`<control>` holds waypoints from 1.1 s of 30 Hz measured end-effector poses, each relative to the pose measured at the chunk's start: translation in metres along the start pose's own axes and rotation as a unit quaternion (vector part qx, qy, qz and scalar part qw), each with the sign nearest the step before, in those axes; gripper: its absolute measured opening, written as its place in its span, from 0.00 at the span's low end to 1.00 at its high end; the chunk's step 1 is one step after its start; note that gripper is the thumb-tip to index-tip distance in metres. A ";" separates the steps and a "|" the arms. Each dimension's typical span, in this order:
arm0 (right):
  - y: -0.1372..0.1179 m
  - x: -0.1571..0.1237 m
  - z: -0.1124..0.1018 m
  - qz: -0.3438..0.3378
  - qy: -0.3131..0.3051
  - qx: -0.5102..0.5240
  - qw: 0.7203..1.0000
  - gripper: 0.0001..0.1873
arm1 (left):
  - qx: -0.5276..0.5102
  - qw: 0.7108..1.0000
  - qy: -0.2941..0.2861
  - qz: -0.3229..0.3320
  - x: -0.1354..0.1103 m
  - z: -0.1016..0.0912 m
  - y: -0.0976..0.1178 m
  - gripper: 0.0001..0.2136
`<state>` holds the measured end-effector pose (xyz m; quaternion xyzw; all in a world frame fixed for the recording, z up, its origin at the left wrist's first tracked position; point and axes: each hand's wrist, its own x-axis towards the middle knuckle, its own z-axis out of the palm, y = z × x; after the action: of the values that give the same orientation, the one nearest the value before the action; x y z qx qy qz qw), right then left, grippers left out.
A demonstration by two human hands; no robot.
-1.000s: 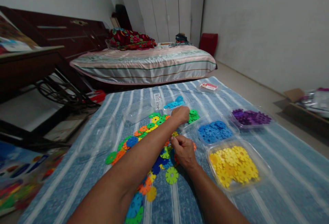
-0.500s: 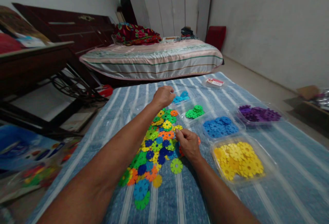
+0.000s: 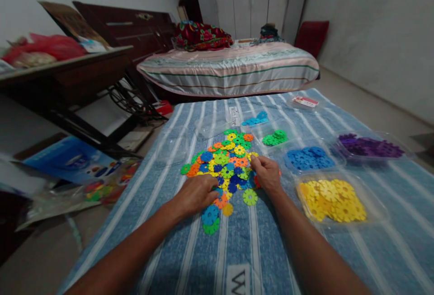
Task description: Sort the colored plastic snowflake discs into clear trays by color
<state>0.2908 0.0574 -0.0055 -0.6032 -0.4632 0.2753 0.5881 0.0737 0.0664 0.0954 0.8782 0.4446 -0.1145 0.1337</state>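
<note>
A pile of mixed-colour plastic flower discs (image 3: pixel 228 164) lies on a blue striped mat (image 3: pixel 237 250). My left hand (image 3: pixel 196 194) rests knuckles-up on the pile's near left edge, fingers curled onto the discs; what it grips is hidden. My right hand (image 3: pixel 267 175) sits at the pile's right edge, fingers pinched on discs. Clear trays to the right hold sorted discs: yellow (image 3: pixel 334 194), blue (image 3: pixel 309 158), purple (image 3: pixel 369 146), green (image 3: pixel 275 138) and light blue (image 3: pixel 255 119).
An empty clear tray (image 3: pixel 171 143) lies left of the pile, another (image 3: pixel 213 128) behind it. A dark wooden table (image 3: pixel 68 73) and a blue box (image 3: pixel 68 161) stand at the left, a striped mattress (image 3: pixel 230 67) behind the mat, a small card (image 3: pixel 305 101) at the far right.
My left hand has pulled back from the light blue tray at the far side to the pile's near left edge. The camera has swung left. My right hand stays at the pile's right edge.
</note>
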 end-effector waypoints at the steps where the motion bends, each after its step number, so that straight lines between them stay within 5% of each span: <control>1: 0.001 0.000 0.000 0.002 -0.002 -0.001 1.000 0.27 | 0.007 1.000 0.007 -0.020 -0.003 0.004 0.002 0.06; 10: 0.001 -0.001 -0.002 0.002 -0.005 0.008 1.000 0.27 | -0.034 0.998 0.045 -0.036 -0.007 0.021 0.004 0.07; 14: 0.001 -0.001 0.000 0.003 -0.002 0.006 1.000 0.27 | -0.133 0.987 0.084 -0.039 -0.004 0.022 0.001 0.05; 18: 0.002 0.001 0.002 -0.004 -0.001 0.007 1.000 0.26 | -0.285 0.956 0.048 -0.041 0.000 0.021 -0.005 0.10; 22: 0.003 0.002 0.005 -0.010 0.008 0.002 1.000 0.26 | -0.376 0.925 -0.016 -0.057 0.019 0.009 -0.011 0.12; 25: 0.004 0.002 0.005 -0.007 0.004 0.000 1.000 0.27 | -0.416 0.906 0.010 -0.078 0.051 -0.019 -0.005 0.12; 27: 0.004 0.001 0.005 -0.005 0.003 0.005 1.000 0.27 | -0.476 0.870 0.087 -0.098 0.078 -0.044 0.005 0.10; 31: 0.003 0.001 0.004 -0.004 -0.001 0.018 1.000 0.27 | -0.619 0.733 0.271 -0.082 0.121 -0.080 0.029 0.08; 33: 0.002 0.001 0.004 -0.003 0.001 0.018 1.000 0.27 | -0.621 0.723 0.294 -0.074 0.125 -0.082 0.037 0.07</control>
<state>0.2883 0.0609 -0.0081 -0.5912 -0.4597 0.2816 0.5999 0.1827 0.1668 0.1369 0.5522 0.4968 0.4415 0.5033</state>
